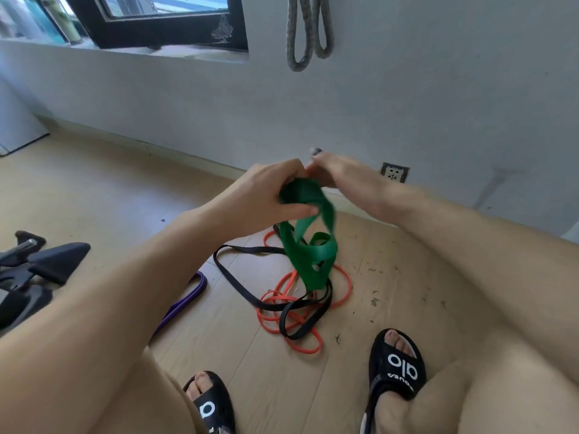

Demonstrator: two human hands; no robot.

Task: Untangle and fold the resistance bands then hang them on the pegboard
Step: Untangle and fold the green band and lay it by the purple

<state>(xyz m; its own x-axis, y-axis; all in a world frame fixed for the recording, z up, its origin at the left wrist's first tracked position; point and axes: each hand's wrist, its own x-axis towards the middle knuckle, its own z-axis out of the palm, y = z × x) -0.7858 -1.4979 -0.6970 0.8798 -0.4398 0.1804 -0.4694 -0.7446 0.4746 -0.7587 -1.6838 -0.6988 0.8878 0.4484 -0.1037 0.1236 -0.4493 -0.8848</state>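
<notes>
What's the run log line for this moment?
hands: left and right grip green band | floor: black, orange, purple bands

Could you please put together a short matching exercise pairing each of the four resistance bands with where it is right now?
Things:
1. green band
2. orange band
3. purple band
4. grey band

Places:
A. hanging on the wall
B. on the floor, tangled with the black band
C. held up by both hands (left hand, right hand)
D. lying on the floor, partly hidden behind the left forearm

Pairs: 1-C, 2-B, 3-D, 4-A
</notes>
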